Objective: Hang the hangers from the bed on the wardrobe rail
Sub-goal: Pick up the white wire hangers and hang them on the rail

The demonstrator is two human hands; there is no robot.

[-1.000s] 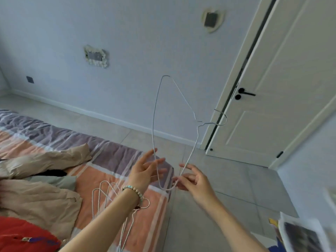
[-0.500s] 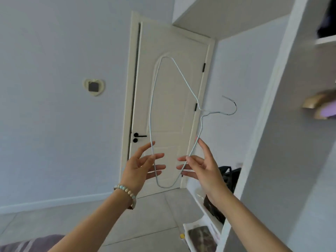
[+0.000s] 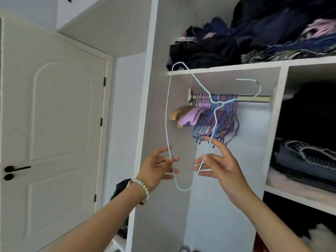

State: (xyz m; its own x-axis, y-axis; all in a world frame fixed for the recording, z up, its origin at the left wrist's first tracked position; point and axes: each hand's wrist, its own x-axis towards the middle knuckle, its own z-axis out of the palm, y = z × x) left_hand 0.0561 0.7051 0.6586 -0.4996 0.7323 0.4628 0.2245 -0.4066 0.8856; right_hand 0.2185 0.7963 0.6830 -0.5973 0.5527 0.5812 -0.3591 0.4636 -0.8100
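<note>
A light blue wire hanger (image 3: 166, 113) stands tilted in the air in front of the open wardrobe, its hook (image 3: 258, 88) pointing right, just above and in front of the metal rail (image 3: 254, 99). My left hand (image 3: 156, 168) pinches the hanger's long bottom wire with fingers spread. At the opposite wire, my right hand (image 3: 223, 166) holds it between thumb and fingers. Several purple, blue and wooden hangers (image 3: 214, 117) hang bunched on the rail's left half. The bed is out of view.
A shelf (image 3: 227, 69) above the rail carries piled dark clothes. Compartments with folded clothes (image 3: 300, 160) lie to the right. The white door (image 3: 54, 124) is shut at the left, with a black bag (image 3: 121, 188) on the floor by the wardrobe's side panel.
The view swung from the bed past the door to the wardrobe. Both hands carried the hanger along and raised it near the rail.
</note>
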